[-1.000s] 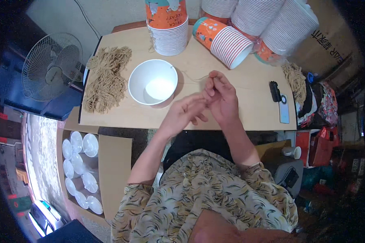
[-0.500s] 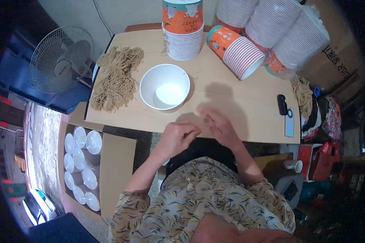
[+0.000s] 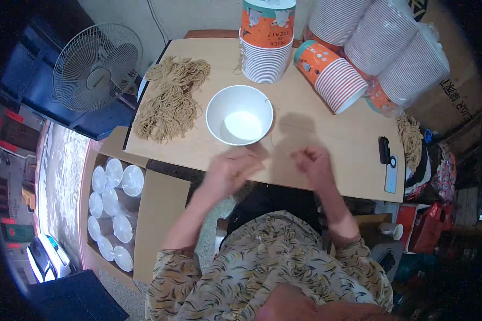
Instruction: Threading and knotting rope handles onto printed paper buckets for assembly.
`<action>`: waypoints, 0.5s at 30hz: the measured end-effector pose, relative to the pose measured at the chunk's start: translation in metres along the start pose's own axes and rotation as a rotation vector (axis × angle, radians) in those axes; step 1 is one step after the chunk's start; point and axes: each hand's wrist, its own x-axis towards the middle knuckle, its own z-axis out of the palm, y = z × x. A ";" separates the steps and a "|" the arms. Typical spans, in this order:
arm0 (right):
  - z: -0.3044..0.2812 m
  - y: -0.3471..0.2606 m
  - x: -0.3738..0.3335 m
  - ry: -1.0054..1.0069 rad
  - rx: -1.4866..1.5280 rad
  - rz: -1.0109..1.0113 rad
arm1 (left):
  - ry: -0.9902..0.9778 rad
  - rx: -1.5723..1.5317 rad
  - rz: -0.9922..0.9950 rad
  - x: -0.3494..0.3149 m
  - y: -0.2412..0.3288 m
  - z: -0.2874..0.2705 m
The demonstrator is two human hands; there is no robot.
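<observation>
A white paper bucket (image 3: 222,123) stands upright on the table, its open mouth towards me. A small dark spot shows on the right of its rim. Just below the bucket, at the table's front edge, is my left hand (image 3: 231,171), blurred, its fingers curled together. My right hand (image 3: 316,165) hovers over the table to the right, thumb and fingers pinched. Whatever either hand holds is too thin or hidden to make out. Left of the bucket lies a heap of tan cords (image 3: 171,101).
Behind the bucket stands a stack of orange-and-white paper buckets (image 3: 266,59); another stack (image 3: 332,75) lies on its side. Bagged stacks (image 3: 383,40) fill the back right. A black object (image 3: 384,150) lies near the right edge. A carton (image 3: 160,214) of clear cups and a fan (image 3: 98,69) are left.
My hands have moved farther apart, the right one going rightward and closing from spread fingers into a pinch. The whole view has shifted, so the table sits farther right.
</observation>
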 end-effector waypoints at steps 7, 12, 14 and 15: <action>-0.007 -0.131 0.089 0.358 -0.542 -0.555 | 0.071 0.611 0.085 0.027 -0.082 -0.084; 0.065 -0.160 0.091 -0.093 -0.491 -0.752 | -0.044 0.480 0.108 0.019 -0.078 -0.067; 0.077 -0.138 0.090 -0.223 -0.526 -0.661 | -0.029 0.411 0.102 0.009 -0.075 -0.052; 0.079 -0.120 0.092 -0.280 -0.503 -0.614 | -0.010 0.349 0.097 0.004 -0.071 -0.044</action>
